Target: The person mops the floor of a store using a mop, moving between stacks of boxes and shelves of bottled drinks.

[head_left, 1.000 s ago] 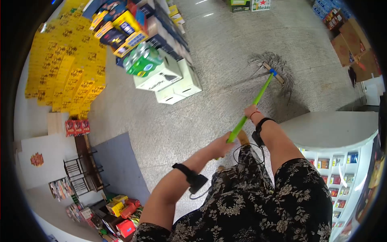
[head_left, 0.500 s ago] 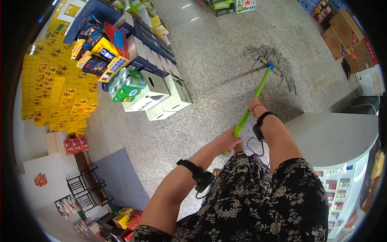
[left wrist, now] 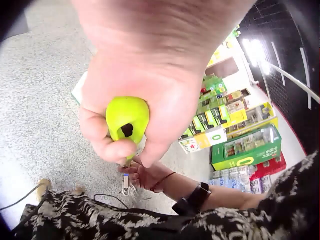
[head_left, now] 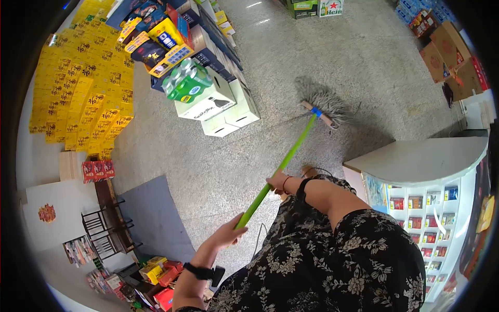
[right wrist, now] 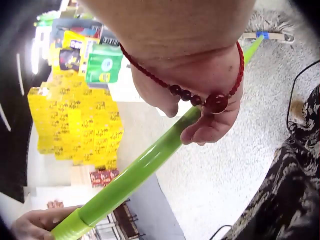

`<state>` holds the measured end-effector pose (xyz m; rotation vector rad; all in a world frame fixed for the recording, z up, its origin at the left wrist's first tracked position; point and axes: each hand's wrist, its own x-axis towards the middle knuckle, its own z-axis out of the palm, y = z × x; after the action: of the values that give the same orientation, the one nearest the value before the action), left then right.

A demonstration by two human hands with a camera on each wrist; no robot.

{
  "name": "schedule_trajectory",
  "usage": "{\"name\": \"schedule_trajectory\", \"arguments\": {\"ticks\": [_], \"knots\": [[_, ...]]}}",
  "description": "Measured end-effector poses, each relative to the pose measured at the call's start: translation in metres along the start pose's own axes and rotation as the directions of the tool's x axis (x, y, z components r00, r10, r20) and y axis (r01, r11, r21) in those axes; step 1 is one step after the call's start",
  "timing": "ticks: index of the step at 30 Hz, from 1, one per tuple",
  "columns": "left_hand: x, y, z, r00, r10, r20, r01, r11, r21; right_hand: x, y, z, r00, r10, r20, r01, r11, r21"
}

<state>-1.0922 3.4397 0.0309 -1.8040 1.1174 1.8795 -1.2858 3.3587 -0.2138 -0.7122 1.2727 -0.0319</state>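
A mop [head_left: 291, 153] with a green pole, a blue joint and grey strands slants across the head view. Its strands [head_left: 332, 103] lie spread on the speckled floor. My left hand [head_left: 228, 232] grips the pole's upper end; in the left wrist view the light-green end cap [left wrist: 127, 117] pokes out of that fist. Farther down, my right hand [head_left: 278, 182] holds the pole, and a red beaded bracelet [right wrist: 200, 99] circles that wrist. In the right wrist view the pole runs from this hand down to the left hand [right wrist: 37, 222].
White cartons [head_left: 234, 117] with green bottles [head_left: 187, 83] on top stand left of the mop. Yellow boxes [head_left: 78, 88] are stacked at far left. A counter [head_left: 426, 158] with a rounded edge is at right, cardboard boxes [head_left: 449, 57] beyond it. A grey mat [head_left: 156, 213] lies lower left.
The mop head has come left and a little nearer across the floor. Both hands have moved left and down with the pole, which now slants more.
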Motion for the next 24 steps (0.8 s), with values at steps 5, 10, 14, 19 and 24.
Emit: {"name": "schedule_trajectory", "arguments": {"ticks": [5, 10, 14, 19, 24], "knots": [[-0.050, -0.090, 0.012, 1.000, -0.002, 0.028, 0.010, 0.960, -0.278, -0.038, -0.006, 0.062, 0.931, 0.115, 0.347, -0.074, 0.989, -0.129], [-0.048, -0.111, 0.020, 0.997, 0.070, 0.042, -0.042, 0.878, -0.477, -0.048, -0.018, 0.067, 0.928, 0.170, 0.333, -0.089, 0.966, -0.244], [-0.035, -0.071, 0.002, 0.997, 0.033, 0.067, 0.000, 0.898, -0.439, -0.013, -0.013, 0.048, 0.930, 0.168, 0.326, -0.117, 0.978, -0.172], [0.018, 0.022, -0.029, 0.998, 0.050, 0.027, -0.040, 0.953, -0.299, 0.021, -0.054, -0.038, 0.987, 0.020, 0.158, -0.002, 0.994, -0.110], [0.097, 0.156, -0.045, 0.995, 0.101, 0.005, -0.097, 0.968, -0.231, 0.036, -0.122, -0.164, 0.997, 0.021, -0.068, -0.025, 0.998, -0.066]]}}
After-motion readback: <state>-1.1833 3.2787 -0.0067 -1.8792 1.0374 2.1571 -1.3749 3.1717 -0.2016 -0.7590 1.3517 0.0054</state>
